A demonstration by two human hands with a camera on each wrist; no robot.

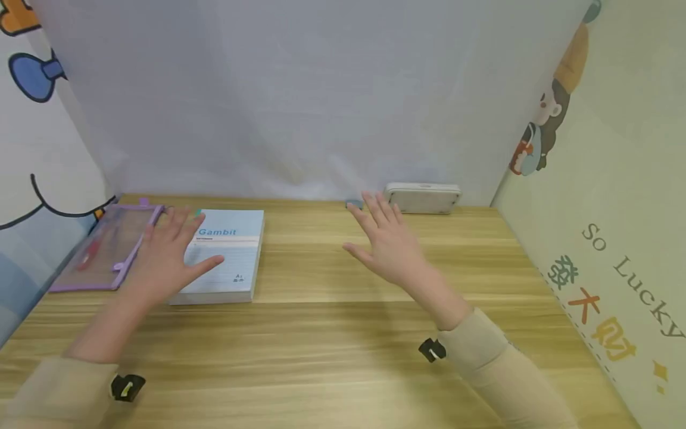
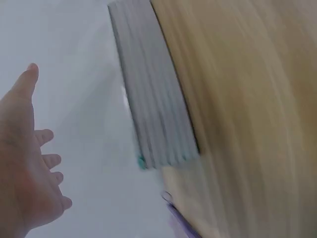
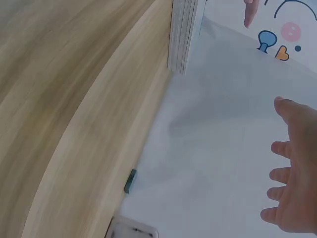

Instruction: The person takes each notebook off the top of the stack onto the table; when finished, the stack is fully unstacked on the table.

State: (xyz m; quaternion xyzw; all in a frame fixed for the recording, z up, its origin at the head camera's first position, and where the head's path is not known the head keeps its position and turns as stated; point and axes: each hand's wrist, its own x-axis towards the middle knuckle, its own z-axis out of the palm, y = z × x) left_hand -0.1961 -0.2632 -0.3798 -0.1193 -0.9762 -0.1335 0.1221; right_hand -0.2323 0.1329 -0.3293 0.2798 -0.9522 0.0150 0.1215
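My left hand (image 1: 167, 256) is held over a thick stack of notebooks (image 1: 230, 253) with "Gambit" on the light blue cover, its fingers spread and nothing in them. The stack's layered side (image 2: 153, 84) shows in the left wrist view. Left of it lies a see-through zip pouch (image 1: 102, 247) with purple edging, a red item (image 1: 89, 255) inside. My right hand (image 1: 390, 247), fingers also spread and holding nothing, hovers above the wooden table. Just beyond its fingertips are a small blue-grey object (image 1: 354, 204) and a white rounded case (image 1: 423, 198) at the back.
The wooden table (image 1: 321, 357) ends at a pale backdrop (image 1: 278, 101). A cartoon-printed panel (image 1: 48, 155) stands on the left, and a cream panel (image 1: 616, 179) with lettering stands on the right. A black clip-like piece sits at each sleeve cuff.
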